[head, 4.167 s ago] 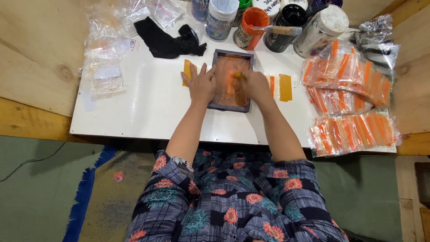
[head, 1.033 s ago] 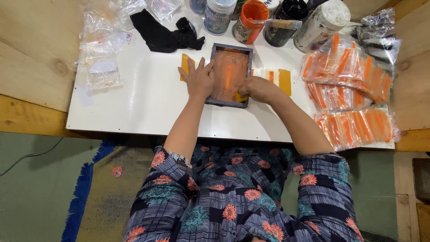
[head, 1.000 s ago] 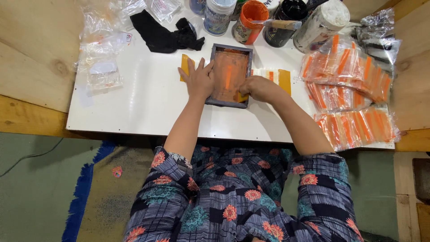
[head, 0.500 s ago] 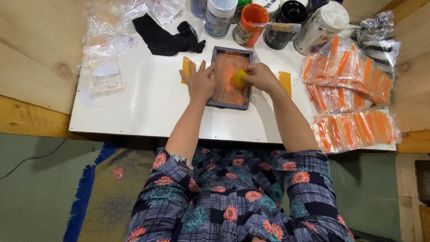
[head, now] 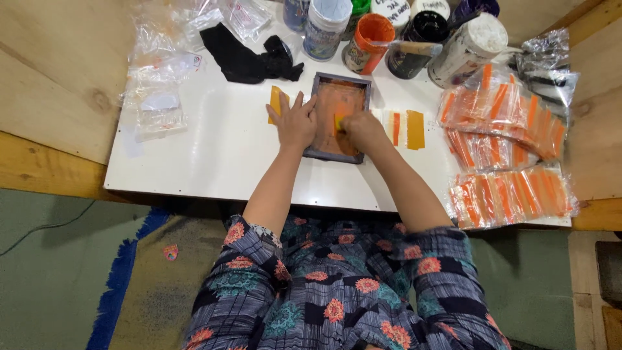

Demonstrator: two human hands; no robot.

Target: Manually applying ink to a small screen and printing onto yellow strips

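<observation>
Head view looks straight down on a white table (head: pixel 214 162) with a small dark-framed screen (head: pixel 338 116) lying flat near its middle, its mesh smeared orange. The left hand (head: pixel 295 122) rests palm down on the screen's left edge, fingers spread and reaching past the frame toward a yellow-orange strip (head: pixel 277 102) just left of it. The right hand (head: pixel 363 128) sits on the screen's right half, fingers curled tight around a small yellow piece (head: pixel 338 121), perhaps a scraper, though too little of it shows to be sure.

Just right of the screen lie two more strips (head: pixel 407 129), one thin and orange, one wider and yellow-orange. Farther right of the screen, clear bags of orange strips (head: pixel 512 194) are piled toward the table's edge. Beyond the screen stands a row of jars; the open orange jar (head: pixel 368 43) is nearest, with a stick lying across the dark jar (head: pixel 420 35) beside it. Up and left of the screen lies a black cloth (head: pixel 249 59), and farther left some empty clear bags (head: pixel 155 91).
</observation>
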